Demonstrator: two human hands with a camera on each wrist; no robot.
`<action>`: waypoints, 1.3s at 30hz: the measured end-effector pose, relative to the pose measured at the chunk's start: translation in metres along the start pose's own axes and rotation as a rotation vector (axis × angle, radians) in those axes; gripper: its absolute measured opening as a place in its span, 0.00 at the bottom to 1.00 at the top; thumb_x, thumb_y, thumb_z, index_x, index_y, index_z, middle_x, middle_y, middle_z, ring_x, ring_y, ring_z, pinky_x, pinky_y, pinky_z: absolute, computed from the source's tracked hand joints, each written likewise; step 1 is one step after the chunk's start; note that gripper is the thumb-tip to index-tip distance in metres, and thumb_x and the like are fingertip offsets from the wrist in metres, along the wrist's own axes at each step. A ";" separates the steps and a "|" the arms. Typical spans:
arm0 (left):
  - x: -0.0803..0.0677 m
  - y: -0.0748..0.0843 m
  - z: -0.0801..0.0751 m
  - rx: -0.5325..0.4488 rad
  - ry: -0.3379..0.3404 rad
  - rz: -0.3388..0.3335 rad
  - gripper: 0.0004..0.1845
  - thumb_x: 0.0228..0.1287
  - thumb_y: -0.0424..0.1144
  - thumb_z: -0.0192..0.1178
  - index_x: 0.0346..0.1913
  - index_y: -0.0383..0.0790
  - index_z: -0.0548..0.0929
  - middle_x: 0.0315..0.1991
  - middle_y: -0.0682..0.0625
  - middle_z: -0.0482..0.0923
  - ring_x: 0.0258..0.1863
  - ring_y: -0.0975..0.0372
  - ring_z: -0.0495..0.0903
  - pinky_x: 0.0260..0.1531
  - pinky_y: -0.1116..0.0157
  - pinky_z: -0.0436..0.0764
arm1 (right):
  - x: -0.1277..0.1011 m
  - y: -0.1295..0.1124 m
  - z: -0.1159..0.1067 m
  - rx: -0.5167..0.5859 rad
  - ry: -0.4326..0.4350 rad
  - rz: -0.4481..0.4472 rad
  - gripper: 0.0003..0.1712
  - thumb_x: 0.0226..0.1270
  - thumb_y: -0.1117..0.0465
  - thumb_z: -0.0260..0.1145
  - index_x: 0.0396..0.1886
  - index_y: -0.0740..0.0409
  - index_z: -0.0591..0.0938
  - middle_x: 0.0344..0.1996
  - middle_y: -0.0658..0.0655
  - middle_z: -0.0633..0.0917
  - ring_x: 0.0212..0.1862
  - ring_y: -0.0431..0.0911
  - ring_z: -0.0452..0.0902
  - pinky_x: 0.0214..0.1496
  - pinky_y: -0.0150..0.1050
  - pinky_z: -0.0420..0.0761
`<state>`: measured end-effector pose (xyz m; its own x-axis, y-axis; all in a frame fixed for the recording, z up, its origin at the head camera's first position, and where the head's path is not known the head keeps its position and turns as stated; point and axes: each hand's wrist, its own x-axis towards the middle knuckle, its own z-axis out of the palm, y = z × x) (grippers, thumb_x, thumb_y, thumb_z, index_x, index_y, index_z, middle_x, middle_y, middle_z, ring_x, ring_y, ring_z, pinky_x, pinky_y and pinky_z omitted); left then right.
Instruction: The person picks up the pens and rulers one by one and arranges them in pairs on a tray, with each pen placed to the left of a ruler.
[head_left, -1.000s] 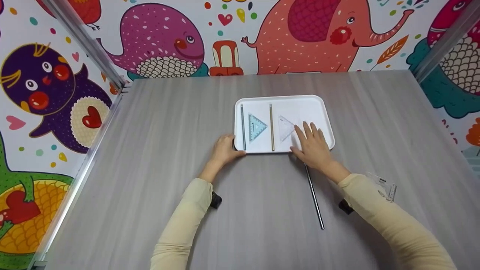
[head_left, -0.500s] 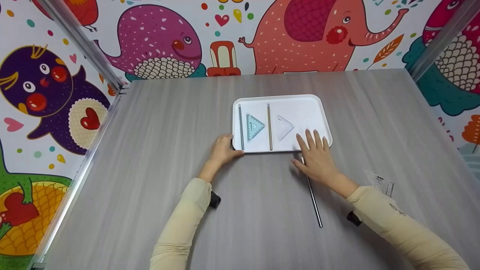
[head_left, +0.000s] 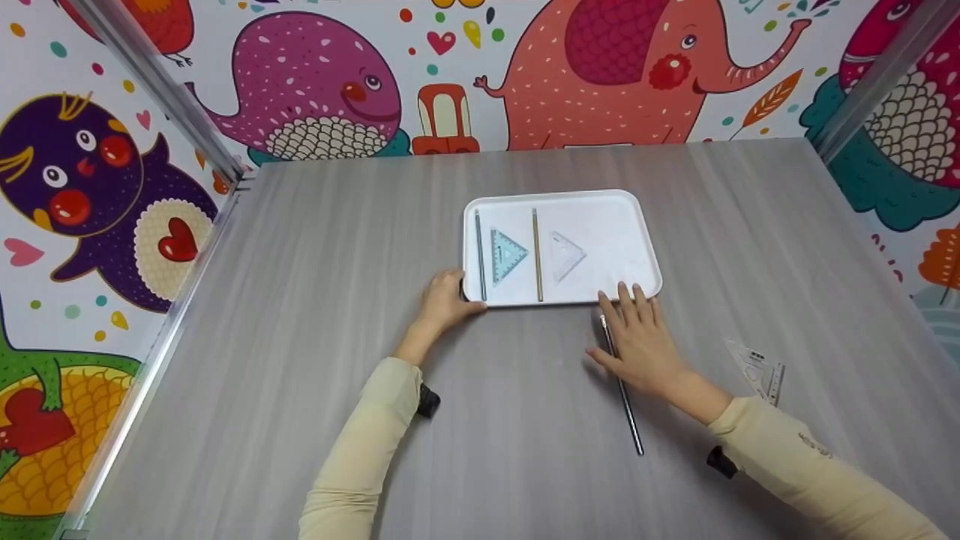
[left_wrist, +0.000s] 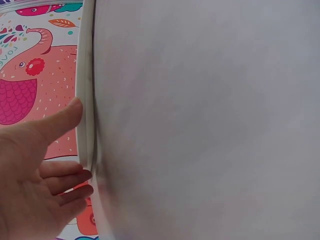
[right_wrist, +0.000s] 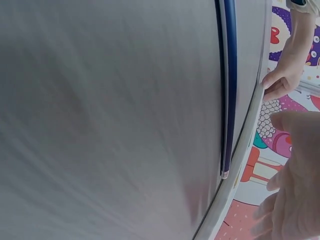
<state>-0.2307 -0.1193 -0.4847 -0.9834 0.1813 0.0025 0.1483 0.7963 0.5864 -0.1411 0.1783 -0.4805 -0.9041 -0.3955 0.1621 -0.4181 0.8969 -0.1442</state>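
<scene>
While my left hand [head_left: 444, 301] grips the near-left corner of the white rectangular plastic tray [head_left: 634, 232], thumb on the rim and fingers curled against its edge, the tray sits flat on the grey wood-grain table [head_left: 315, 315]. From the left wrist view I see the same grip: my thumb lies along the tray's raised lip and the other fingers tuck under it.

Inside the tray, going left to right, lie 4 things: a thin dark grey rod [head_left: 480, 255] along the left wall, a blue transparent set square [head_left: 508, 254] just beside it, a thin brownish rod [head_left: 537, 255] near the middle, and a clear set square [head_left: 566, 254] right of that. Both rods run front to back, parallel to each other.

Further right, my right hand [head_left: 641, 337] lies flat on the table, fingers straight and a little spread, fingertips touching the tray's near rim. It holds nothing. Under its palm runs a long thin dark metal rod [head_left: 630, 420]; its far end shows by my index finger just short of the tray, and its near end sticks out toward me past my wrist. The right wrist view shows that end stopping just beside the rim.

Well to the right, near my sleeve, lies another clear set square [head_left: 757, 365].
</scene>
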 end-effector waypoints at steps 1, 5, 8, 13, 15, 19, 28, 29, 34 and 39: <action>0.000 0.000 0.000 -0.002 -0.002 -0.003 0.27 0.44 0.42 0.71 0.47 0.31 0.78 0.46 0.40 0.77 0.49 0.50 0.73 0.52 0.57 0.70 | -0.002 0.000 0.000 0.001 -0.005 -0.003 0.47 0.57 0.42 0.60 0.66 0.67 0.57 0.63 0.77 0.56 0.65 0.69 0.46 0.63 0.62 0.49; 0.000 0.000 0.000 -0.004 0.000 -0.011 0.27 0.44 0.42 0.71 0.47 0.31 0.78 0.46 0.39 0.77 0.49 0.50 0.74 0.52 0.57 0.70 | -0.010 0.000 -0.001 0.005 -0.011 -0.013 0.48 0.56 0.42 0.61 0.65 0.71 0.57 0.62 0.78 0.56 0.65 0.69 0.47 0.63 0.62 0.49; 0.000 -0.001 0.001 -0.001 -0.002 -0.014 0.28 0.44 0.42 0.71 0.48 0.30 0.78 0.47 0.39 0.77 0.49 0.50 0.73 0.52 0.57 0.70 | -0.017 0.001 -0.001 0.001 -0.019 -0.012 0.50 0.55 0.42 0.62 0.64 0.74 0.57 0.62 0.78 0.57 0.65 0.69 0.48 0.63 0.62 0.50; 0.000 -0.002 0.002 0.001 -0.002 -0.004 0.28 0.44 0.41 0.71 0.49 0.30 0.77 0.47 0.39 0.77 0.50 0.50 0.73 0.52 0.57 0.70 | -0.029 0.000 -0.002 -0.015 -0.070 0.001 0.53 0.51 0.40 0.63 0.63 0.76 0.59 0.63 0.78 0.55 0.65 0.69 0.48 0.63 0.62 0.52; -0.001 -0.002 0.002 0.004 0.004 0.001 0.28 0.44 0.41 0.71 0.49 0.30 0.77 0.47 0.39 0.77 0.50 0.50 0.73 0.52 0.56 0.70 | -0.034 -0.001 -0.003 -0.021 -0.086 0.004 0.53 0.51 0.39 0.64 0.62 0.76 0.60 0.63 0.77 0.55 0.65 0.69 0.49 0.63 0.62 0.52; -0.001 -0.001 0.001 0.017 0.004 0.002 0.29 0.45 0.41 0.71 0.50 0.29 0.77 0.48 0.38 0.77 0.50 0.50 0.73 0.52 0.56 0.71 | -0.043 -0.003 -0.005 -0.041 -0.089 -0.005 0.54 0.48 0.38 0.65 0.61 0.76 0.61 0.63 0.76 0.58 0.64 0.69 0.52 0.62 0.61 0.54; 0.000 0.000 0.000 0.018 0.003 0.004 0.30 0.45 0.42 0.71 0.51 0.29 0.76 0.48 0.38 0.76 0.51 0.49 0.73 0.53 0.56 0.70 | -0.057 -0.007 -0.007 -0.005 -0.117 0.020 0.55 0.44 0.36 0.66 0.62 0.73 0.62 0.61 0.74 0.62 0.62 0.69 0.55 0.59 0.62 0.58; 0.000 0.000 0.000 0.014 0.007 0.008 0.29 0.45 0.41 0.71 0.50 0.29 0.76 0.48 0.38 0.76 0.50 0.49 0.73 0.53 0.56 0.70 | -0.058 -0.008 -0.008 0.002 -0.115 0.025 0.55 0.44 0.36 0.66 0.62 0.72 0.63 0.61 0.74 0.63 0.61 0.69 0.56 0.59 0.62 0.59; -0.001 -0.001 0.000 0.009 0.008 0.010 0.29 0.45 0.41 0.71 0.50 0.29 0.77 0.48 0.38 0.76 0.50 0.49 0.73 0.53 0.56 0.70 | -0.061 -0.009 -0.007 0.008 -0.108 0.039 0.56 0.40 0.37 0.69 0.60 0.72 0.64 0.59 0.73 0.66 0.60 0.69 0.59 0.58 0.61 0.61; -0.001 -0.001 0.001 0.011 0.008 0.013 0.29 0.45 0.41 0.70 0.50 0.30 0.76 0.48 0.38 0.76 0.51 0.49 0.72 0.54 0.56 0.69 | -0.064 -0.010 -0.006 0.030 -0.115 0.049 0.54 0.38 0.40 0.71 0.58 0.73 0.67 0.55 0.73 0.70 0.57 0.67 0.63 0.55 0.60 0.64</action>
<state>-0.2299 -0.1197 -0.4857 -0.9822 0.1872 0.0167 0.1623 0.8001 0.5775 -0.0785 0.1960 -0.4837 -0.9268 -0.3733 0.0418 -0.3745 0.9098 -0.1791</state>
